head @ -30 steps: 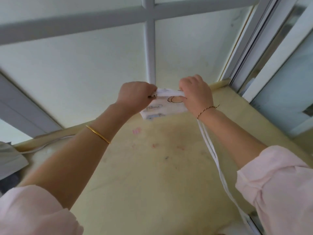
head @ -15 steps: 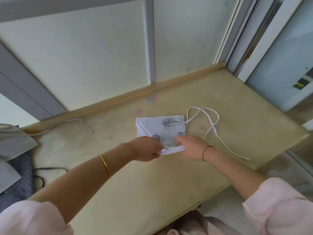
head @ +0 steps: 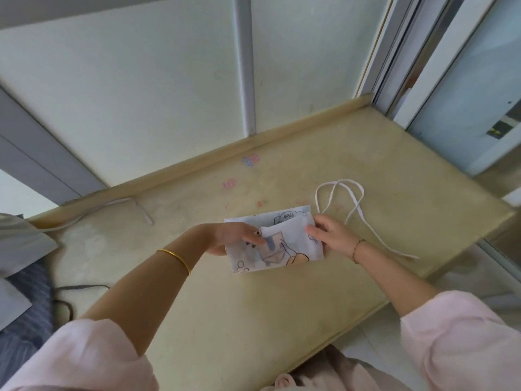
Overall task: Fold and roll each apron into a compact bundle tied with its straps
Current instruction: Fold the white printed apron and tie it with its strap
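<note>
A pale yellow desk (head: 225,320) stands against a white panelled wall with grey frame bars, with a sliding glass door off to the side. Near the middle of the desk lies the white printed fabric apron (head: 275,249), already folded down to a small rectangle. Its long white tape straps (head: 356,206) trail loose in a loop on the desk just beyond the apron's right end.

Half a second ago both hands held the apron's near edge low against the desk. Now that edge has been carried over the top, away from the person, so a second layer covers most of the first and only a strip of the printed lower layer shows at the apron's far side.

The left hand (head: 234,238) pinches the apron's left end, fingers on top and thumb apparently beneath. The right hand (head: 328,235) pinches the right end of the turned-over layer.

Judging from this, the piece is narrowing toward a bundle. More turning or rolling likely remains, and the straps are not yet wound round it.
</note>
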Demonstrator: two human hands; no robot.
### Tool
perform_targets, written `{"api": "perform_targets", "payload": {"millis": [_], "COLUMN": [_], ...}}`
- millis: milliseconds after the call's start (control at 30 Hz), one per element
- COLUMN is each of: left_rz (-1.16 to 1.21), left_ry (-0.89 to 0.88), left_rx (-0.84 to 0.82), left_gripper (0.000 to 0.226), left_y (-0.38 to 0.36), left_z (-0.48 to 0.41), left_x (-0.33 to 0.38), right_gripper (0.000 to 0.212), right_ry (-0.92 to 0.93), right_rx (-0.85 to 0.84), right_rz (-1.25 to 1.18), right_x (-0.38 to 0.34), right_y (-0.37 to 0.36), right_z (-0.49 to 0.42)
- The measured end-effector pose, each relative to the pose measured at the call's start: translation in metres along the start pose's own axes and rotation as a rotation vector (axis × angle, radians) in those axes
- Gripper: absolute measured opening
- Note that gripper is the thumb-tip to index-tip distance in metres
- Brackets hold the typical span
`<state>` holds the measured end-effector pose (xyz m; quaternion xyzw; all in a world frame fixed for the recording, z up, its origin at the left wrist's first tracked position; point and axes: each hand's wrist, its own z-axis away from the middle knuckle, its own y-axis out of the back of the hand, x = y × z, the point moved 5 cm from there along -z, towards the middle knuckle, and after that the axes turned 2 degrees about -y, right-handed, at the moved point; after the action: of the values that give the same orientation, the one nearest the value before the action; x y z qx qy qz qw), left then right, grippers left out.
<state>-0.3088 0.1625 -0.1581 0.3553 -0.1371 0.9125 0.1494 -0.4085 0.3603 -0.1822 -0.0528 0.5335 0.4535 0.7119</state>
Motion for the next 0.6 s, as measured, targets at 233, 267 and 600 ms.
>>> {"api": "perform_targets", "payload": {"millis": [233,267,600], "left_rz": [0.454,0.419,0.174], "left_ry": [-0.141,-0.145,-0.093], "left_rx": [0.075,0.111,0.752], "left_gripper": [0.086,0.084,0.037], "left_y": [0.029,0.028,0.027], "left_z": [0.004,0.003,-0.009], "left_x": [-0.036,-0.042,-0.046], "right_gripper": [0.022,0.021,0.036], "right_ry": [0.005,-0.018,-0.200], "right_rx": [0.343,0.377,0.529], "right_rz": [0.164,0.213,0.635], "right_x": [0.003,0.002,-0.016], "right_y": [-0.007,-0.010,-0.021], "right_z": [-0.009,-0.011,-0.021]}}
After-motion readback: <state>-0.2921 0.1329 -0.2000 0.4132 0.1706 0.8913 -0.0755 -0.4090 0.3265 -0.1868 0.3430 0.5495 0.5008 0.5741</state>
